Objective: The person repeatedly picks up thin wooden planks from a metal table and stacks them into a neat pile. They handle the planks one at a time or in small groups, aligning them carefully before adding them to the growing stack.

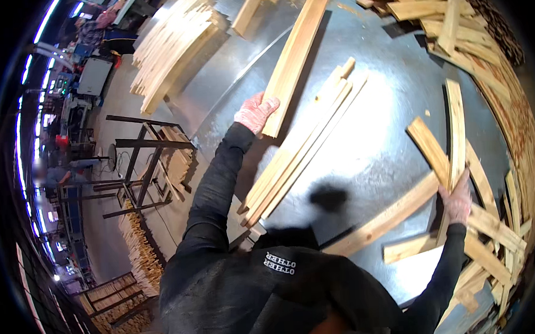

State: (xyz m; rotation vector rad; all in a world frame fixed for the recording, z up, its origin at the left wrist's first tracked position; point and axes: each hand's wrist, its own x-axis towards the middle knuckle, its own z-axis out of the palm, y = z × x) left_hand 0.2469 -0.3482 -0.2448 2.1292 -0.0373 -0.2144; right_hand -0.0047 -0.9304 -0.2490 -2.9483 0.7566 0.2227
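Thumb on top, my left hand [257, 112] grips the near end of a pale wooden board [299, 61], which points away over the metal table and casts a shadow beside it. At the right, my right hand [457, 201] is closed round the lower end of a narrow wooden slat [455, 126] that stands out above a loose heap. A shorter wood piece [429, 148] leans beside that slat, close to my fingers. Between my arms several long thin strips [302, 147] lie side by side in a slanting row. A wide plank [383, 218] runs from my body toward my right hand.
The metal table [362, 145] has a neat stack of strips [176, 48] at the far left. Scrap wood [464, 33] is heaped far right, against a chipboard wall [509, 102]. Left on the floor stand a dark metal rack [153, 142] and bundled strips [141, 250]. People work in the background.
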